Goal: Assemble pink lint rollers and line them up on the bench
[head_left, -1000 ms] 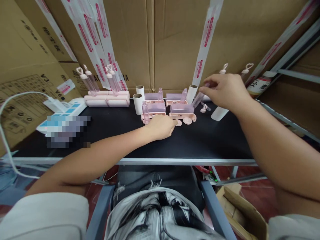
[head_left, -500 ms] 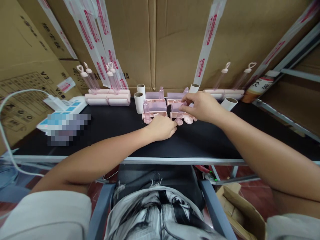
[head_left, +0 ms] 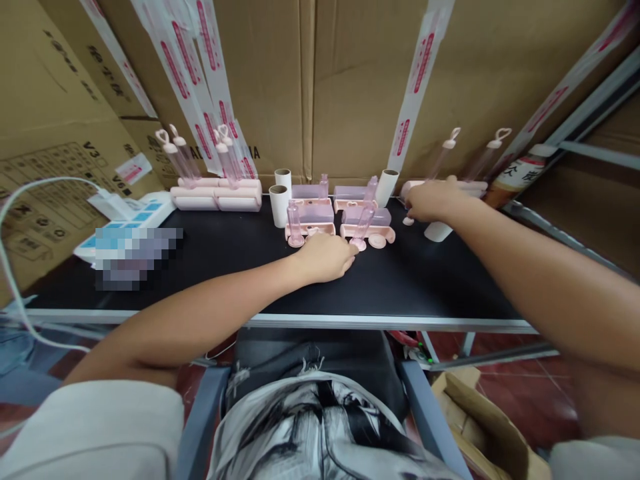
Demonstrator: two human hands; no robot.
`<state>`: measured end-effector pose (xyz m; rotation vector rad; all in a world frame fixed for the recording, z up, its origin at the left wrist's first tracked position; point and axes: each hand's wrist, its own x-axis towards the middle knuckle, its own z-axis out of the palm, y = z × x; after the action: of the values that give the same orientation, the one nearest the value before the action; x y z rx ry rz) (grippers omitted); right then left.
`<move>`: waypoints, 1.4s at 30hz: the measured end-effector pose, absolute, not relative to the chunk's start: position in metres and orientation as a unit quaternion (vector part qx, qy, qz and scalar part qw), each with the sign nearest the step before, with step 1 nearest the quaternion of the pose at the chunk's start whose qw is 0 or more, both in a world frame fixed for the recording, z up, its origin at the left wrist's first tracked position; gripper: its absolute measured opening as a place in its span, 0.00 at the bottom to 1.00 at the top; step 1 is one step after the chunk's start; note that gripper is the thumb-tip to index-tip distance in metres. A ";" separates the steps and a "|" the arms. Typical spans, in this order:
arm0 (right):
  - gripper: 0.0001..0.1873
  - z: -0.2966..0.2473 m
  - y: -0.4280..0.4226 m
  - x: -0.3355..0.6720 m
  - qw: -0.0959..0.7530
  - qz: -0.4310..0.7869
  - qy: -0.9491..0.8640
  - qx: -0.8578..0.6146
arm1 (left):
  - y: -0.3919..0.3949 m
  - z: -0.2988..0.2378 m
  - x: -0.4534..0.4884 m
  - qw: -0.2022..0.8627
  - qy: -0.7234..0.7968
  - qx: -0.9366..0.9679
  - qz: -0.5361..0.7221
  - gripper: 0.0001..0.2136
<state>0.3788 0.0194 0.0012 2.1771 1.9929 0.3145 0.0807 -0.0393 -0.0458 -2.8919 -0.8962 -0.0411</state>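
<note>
My left hand (head_left: 327, 259) rests on the black tabletop, fingers curled, with the fingertips on the round base of a clear pink tube (head_left: 364, 223) that leans to the right. Beside it, another clear pink tube (head_left: 294, 220) stands upright on its base. Pink half-round holders (head_left: 367, 231) with clear lilac covers (head_left: 313, 213) lie behind the hand. At the right, my right hand (head_left: 433, 200) is closed in front of a pink holder (head_left: 473, 189). A small round pink piece (head_left: 409, 221) shows below its fingertips; what the fingers hold is hidden.
White cardboard tubes (head_left: 279, 207) stand left of the holders, another (head_left: 387, 188) leans at their right, and one (head_left: 438, 231) is under my right wrist. Finished-looking pink holders (head_left: 215, 198) bear heart-topped tubes at left. A power strip (head_left: 145, 217) and a drink bottle (head_left: 520, 173) flank the table.
My right hand has left the leaning pink tube and moved right, to the far-right holder. A white cardboard tube now shows more fully where the hand was. My left hand stays in place.
</note>
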 end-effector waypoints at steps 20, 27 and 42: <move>0.15 -0.021 -0.049 0.325 -0.078 0.139 0.799 0.580 | -0.037 -0.047 0.082 0.051 -0.295 -0.954 -0.013 0.19; 0.15 -0.030 -0.053 0.334 -0.085 0.128 0.807 0.570 | -0.036 -0.048 0.083 0.048 -0.293 -0.955 -0.015 0.17; 0.15 -0.012 -0.064 0.345 -0.113 0.123 0.787 0.594 | -0.036 -0.047 0.082 0.046 -0.290 -0.956 -0.019 0.18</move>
<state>0.3455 -0.0636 -0.0122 2.0130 2.6670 0.4172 0.0815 -0.0364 -0.0475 -2.9183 -0.8839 -0.0595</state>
